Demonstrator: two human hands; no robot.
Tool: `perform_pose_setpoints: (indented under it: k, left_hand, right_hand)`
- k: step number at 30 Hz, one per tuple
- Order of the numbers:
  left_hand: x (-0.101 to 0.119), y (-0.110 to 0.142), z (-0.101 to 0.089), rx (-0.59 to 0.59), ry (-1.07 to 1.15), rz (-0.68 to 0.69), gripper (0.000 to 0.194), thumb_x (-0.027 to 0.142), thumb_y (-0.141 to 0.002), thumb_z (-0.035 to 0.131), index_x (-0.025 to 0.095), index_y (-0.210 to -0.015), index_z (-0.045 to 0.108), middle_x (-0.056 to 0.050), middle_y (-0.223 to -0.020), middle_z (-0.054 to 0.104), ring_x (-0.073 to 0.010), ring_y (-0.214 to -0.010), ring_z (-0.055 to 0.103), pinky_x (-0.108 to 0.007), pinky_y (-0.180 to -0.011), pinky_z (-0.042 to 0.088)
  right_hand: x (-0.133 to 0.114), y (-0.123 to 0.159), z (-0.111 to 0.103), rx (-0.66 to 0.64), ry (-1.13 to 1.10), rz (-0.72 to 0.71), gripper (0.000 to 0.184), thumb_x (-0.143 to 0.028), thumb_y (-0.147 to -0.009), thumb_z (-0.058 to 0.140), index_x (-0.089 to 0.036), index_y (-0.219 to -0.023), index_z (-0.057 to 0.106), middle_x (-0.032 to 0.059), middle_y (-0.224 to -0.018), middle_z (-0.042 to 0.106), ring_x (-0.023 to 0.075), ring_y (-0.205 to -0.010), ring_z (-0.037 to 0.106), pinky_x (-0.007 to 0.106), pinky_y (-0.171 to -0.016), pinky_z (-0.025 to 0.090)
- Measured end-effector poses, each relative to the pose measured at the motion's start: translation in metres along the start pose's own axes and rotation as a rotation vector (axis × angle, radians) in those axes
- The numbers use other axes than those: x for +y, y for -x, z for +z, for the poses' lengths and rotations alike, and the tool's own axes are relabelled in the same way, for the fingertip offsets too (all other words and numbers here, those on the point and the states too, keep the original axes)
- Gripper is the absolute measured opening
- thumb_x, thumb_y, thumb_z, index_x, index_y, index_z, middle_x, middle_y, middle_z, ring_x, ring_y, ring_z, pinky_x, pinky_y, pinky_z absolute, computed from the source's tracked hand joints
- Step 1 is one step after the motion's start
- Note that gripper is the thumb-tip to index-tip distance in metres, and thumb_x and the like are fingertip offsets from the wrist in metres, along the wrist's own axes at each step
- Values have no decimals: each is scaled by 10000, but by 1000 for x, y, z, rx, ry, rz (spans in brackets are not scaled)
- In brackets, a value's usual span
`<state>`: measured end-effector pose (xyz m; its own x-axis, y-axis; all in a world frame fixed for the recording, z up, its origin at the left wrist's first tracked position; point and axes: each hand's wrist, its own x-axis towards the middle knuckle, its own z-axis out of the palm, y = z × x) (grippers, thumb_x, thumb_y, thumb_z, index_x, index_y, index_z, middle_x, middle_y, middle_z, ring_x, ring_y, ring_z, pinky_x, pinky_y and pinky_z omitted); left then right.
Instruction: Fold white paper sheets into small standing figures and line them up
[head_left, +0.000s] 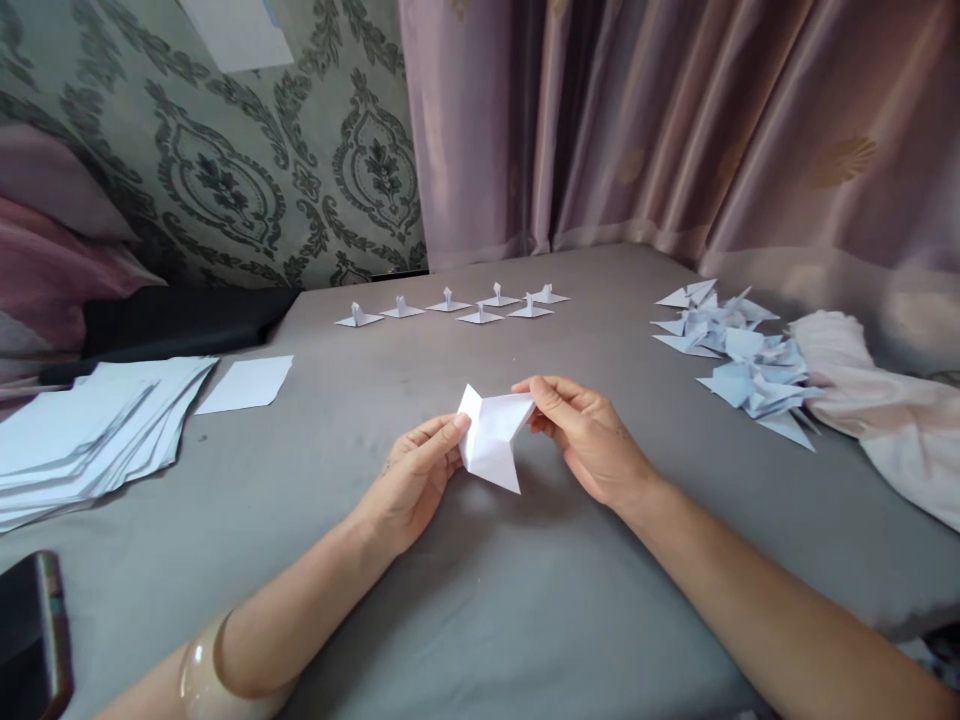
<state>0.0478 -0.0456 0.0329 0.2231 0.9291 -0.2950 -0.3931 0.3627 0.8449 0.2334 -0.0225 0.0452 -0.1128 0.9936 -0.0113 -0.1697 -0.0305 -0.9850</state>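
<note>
A partly folded piece of white paper is held up between both hands, above the grey cloth surface. My left hand pinches its left edge, thumb on the near face. At the upper right corner, my right hand grips the paper between thumb and fingers. One pointed flap hangs down at the lower right, and another stands up at the top left. The fingers behind the paper are partly hidden.
Several small folded paper figures stand in rows at the back. A pile of folded paper pieces lies right, beside pale cloth. Stacked white sheets, a single sheet and a phone are left.
</note>
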Motion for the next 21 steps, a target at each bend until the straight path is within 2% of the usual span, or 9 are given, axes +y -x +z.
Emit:
perform_pose_setpoints:
  k: [7,11,14,17,21]
  left_hand:
    - [3,-1,1,13,46,-6,265,370,-768,754,139,-893,726,-81,-909,727,-177,-791,642,-274,-740,472]
    - [5,-1,1,-2,69,-35,286,367,-769,752,128,-926,731,-87,-918,730,-177,-795,644,-270,-740,483]
    - [5,-2,0,-18,103,-50,281,356,-789,735,129,-956,733,-82,-941,731,-167,-807,644,-258,-749,491]
    - [5,-3,-1,-37,127,-59,258,356,-807,718,142,-948,735,-72,-922,732,-161,-799,650,-253,-755,493]
    - [6,-3,-2,-51,106,-68,269,377,-805,713,144,-939,731,-76,-902,733,-171,-788,654,-264,-750,490]
  right_hand:
    - [1,-1,1,30,-79,28,256,-463,-725,751,-239,-848,734,0,-811,659,113,-737,556,255,-679,442]
    - [0,-3,-1,27,-127,35,234,-426,-715,771,-244,-855,726,-16,-789,654,97,-716,572,241,-677,455]
    - [-1,-2,-3,-15,-27,-75,219,-420,-795,699,-259,-941,714,-11,-790,660,119,-772,611,262,-711,484]
    - [-4,1,-3,-73,149,-232,214,-342,-831,662,-283,-1034,689,-6,-875,681,141,-856,633,303,-805,506]
    - [-7,4,-3,-105,366,-391,195,-257,-857,617,-294,-1036,684,1,-974,677,146,-875,623,313,-815,511]
